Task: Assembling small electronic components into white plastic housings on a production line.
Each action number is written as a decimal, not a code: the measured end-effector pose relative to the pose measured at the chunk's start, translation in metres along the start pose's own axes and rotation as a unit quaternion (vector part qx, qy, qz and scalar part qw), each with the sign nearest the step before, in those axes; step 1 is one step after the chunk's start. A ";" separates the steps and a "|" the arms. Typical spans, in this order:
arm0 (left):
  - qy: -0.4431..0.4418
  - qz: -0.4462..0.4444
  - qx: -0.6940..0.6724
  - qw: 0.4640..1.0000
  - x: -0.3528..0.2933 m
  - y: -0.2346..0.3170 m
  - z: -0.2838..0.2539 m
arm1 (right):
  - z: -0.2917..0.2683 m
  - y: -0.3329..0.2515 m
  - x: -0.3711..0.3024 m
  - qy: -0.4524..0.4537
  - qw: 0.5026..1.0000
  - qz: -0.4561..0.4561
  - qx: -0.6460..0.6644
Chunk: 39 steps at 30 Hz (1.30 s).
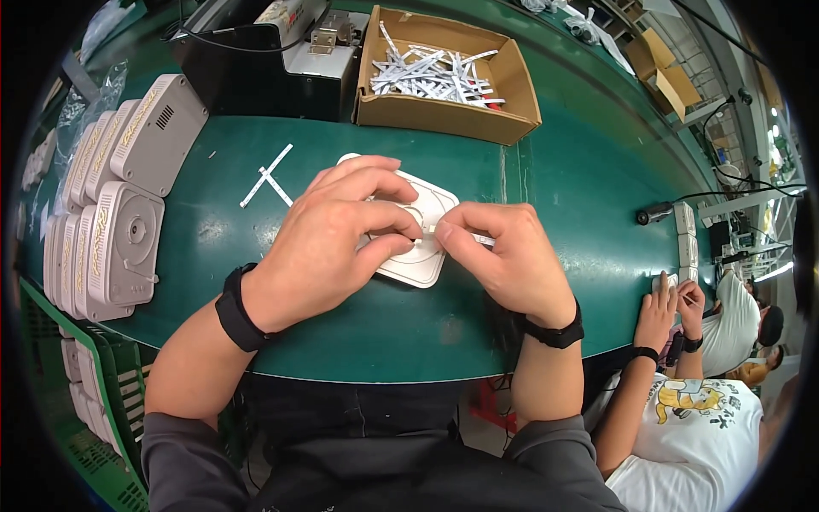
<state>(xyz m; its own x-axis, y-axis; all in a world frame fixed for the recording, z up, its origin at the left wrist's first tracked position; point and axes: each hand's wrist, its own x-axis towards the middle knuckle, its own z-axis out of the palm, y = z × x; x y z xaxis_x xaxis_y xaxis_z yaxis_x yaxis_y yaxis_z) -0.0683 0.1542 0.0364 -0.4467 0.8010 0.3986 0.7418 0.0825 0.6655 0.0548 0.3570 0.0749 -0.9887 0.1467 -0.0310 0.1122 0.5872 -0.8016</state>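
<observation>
Tabletop (pixel 597 247) beneath, left grip (pixel 328 224) arches, right grip (pixel 512 247) pinches.

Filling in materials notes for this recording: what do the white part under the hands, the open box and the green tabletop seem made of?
White part: probably molded plastic, satin, judging by its even surface and rounded corners.
Open box: likely cardboard, matte, from its plain brown, thin walls.
Green tabletop: glossy, since it shows pale reflections; rubber matting or laminate, unclear which.

A green-topped workbench (pixel 589 175) is spread across the centre, with a pale metal bar (pixel 703 111) seen at 2 o'clock, a bright light strip (pixel 775 272) at 3, and pale floor (pixel 479 435) exposed toward 5.
</observation>
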 end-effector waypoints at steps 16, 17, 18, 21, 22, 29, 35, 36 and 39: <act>-0.010 0.003 -0.005 1.000 0.003 -0.003 -0.001 | 0.005 0.008 0.003 -0.032 0.999 -0.041 -0.004; -0.010 0.004 -0.005 1.000 0.002 -0.003 0.000 | 0.005 0.009 0.003 -0.034 0.998 -0.054 -0.018; -0.011 0.006 -0.005 1.000 0.002 -0.003 0.000 | 0.004 0.011 0.003 -0.037 0.997 -0.066 -0.032; -0.016 0.007 -0.003 1.000 0.002 -0.002 -0.001 | 0.004 0.010 0.002 -0.039 0.995 -0.080 -0.048; -0.018 0.008 -0.002 1.000 0.003 -0.002 -0.001 | 0.003 0.009 0.002 -0.038 0.995 -0.081 -0.050; -0.024 0.019 0.011 0.999 0.001 -0.005 -0.002 | 0.006 0.013 0.005 -0.040 0.992 -0.112 -0.050; -0.027 0.026 0.008 0.999 0.004 -0.008 -0.008 | 0.001 0.010 0.009 -0.068 0.981 -0.169 -0.069; -0.030 0.031 0.013 0.999 0.005 -0.005 -0.009 | 0.000 0.010 0.006 -0.070 0.980 -0.173 -0.065; -0.040 0.039 0.026 0.998 0.011 -0.011 0.003 | 0.008 0.036 0.001 -0.054 0.978 -0.196 -0.048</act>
<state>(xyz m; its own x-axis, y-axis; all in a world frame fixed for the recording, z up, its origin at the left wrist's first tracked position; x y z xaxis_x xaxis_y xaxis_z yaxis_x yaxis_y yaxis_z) -0.0801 0.1638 0.0315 -0.3464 0.8512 0.3943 0.7988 0.0473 0.5998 0.0572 0.3723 0.0415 -0.9620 -0.1861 0.1998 -0.2730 0.6539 -0.7056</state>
